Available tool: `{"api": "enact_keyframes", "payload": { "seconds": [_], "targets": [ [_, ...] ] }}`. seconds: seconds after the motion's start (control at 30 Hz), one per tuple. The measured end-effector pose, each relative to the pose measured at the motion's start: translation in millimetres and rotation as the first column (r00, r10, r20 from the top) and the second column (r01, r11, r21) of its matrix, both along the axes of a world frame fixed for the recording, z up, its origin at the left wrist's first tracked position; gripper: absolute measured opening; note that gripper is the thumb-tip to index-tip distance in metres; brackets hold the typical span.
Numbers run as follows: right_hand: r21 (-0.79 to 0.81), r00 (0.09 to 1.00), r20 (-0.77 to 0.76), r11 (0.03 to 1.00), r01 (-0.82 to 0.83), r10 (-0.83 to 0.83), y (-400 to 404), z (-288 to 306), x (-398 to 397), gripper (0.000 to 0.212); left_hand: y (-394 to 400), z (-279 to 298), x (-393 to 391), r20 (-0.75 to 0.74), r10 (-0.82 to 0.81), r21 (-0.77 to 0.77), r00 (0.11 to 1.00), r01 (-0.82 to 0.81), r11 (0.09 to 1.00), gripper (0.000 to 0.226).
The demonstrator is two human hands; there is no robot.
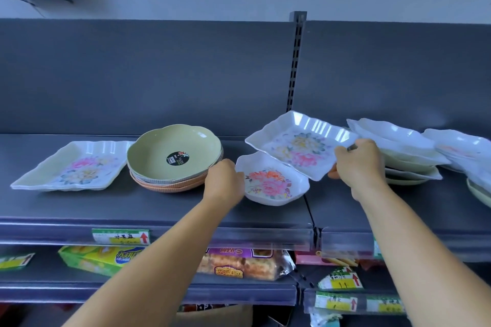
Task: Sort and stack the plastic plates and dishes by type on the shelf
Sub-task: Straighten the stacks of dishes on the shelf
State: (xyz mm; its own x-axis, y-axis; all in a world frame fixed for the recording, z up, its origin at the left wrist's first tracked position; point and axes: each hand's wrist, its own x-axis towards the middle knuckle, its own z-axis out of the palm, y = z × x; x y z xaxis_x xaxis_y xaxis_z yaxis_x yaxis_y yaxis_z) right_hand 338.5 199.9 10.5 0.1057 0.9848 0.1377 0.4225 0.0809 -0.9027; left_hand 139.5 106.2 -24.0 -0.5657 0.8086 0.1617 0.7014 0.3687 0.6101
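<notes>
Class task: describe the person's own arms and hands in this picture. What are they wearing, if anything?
Both forearms are bare up to the picture's lower edge: no sleeves show. The left hand and right hand wear no gloves, and no watch, bracelet or ring is visible.

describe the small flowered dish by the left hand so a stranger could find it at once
On the top dark shelf, look just left of the slotted metal upright. The small flowered dish sits between the stack of round bowls and the raised rectangular tray. It alone is small and scalloped, with pink and orange flowers.
</notes>
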Motion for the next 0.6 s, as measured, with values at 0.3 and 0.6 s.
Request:
{"api": "enact_keyframes", "payload": {
  "seconds": [0.3, 0.6],
  "targets": [
    [0.066, 0.982, -0.054, 0.982, -0.175, 0.178, -4.0, 0.6, -25.8, 0.014, -20.4, 31.7, -34.0, 0.145, 0.028, 0.247, 0.989, -0.063, 0.967, 0.028],
    [0.143, 0.899, -0.029, 0.892, -0.429, 0.437, -54.8, 23.8, -107.0, 0.016, -85.3, 46.9, -99.6, 0.240, 0.193, 0.340, 0.951, -0.269, 0.901, 0.029]
  ]
}}
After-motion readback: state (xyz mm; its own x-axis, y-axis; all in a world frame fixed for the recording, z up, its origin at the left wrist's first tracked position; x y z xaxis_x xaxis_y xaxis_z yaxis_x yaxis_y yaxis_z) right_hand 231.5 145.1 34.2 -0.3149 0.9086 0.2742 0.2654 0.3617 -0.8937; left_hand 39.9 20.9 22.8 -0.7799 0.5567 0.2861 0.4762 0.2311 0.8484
